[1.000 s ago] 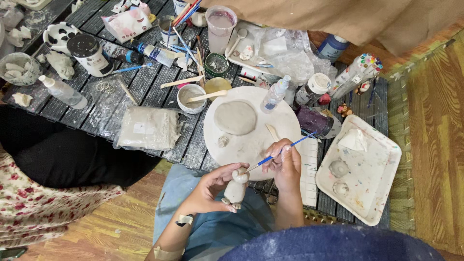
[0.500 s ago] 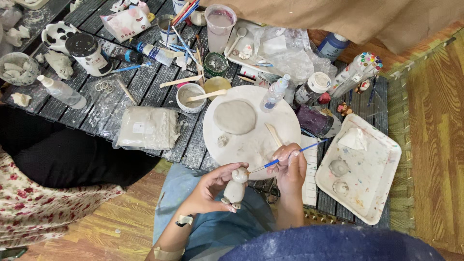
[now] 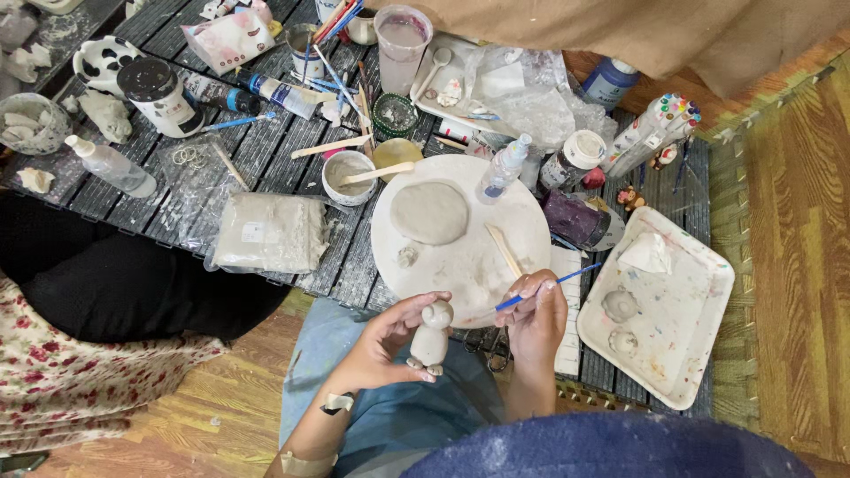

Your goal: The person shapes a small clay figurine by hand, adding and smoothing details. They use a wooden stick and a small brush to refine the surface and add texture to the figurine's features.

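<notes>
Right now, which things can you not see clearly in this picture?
- Head view: the tip of the blue tool is hidden behind the right hand.
- Head view: the back of the clay figure is covered by the left hand.
- Head view: the scissors lie mostly under the right hand.
- Head view: the white bowl is cut by the left edge.

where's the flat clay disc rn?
Head view: the flat clay disc lies on the upper left of the round white board, just right of the small cup, above the left hand.
</notes>
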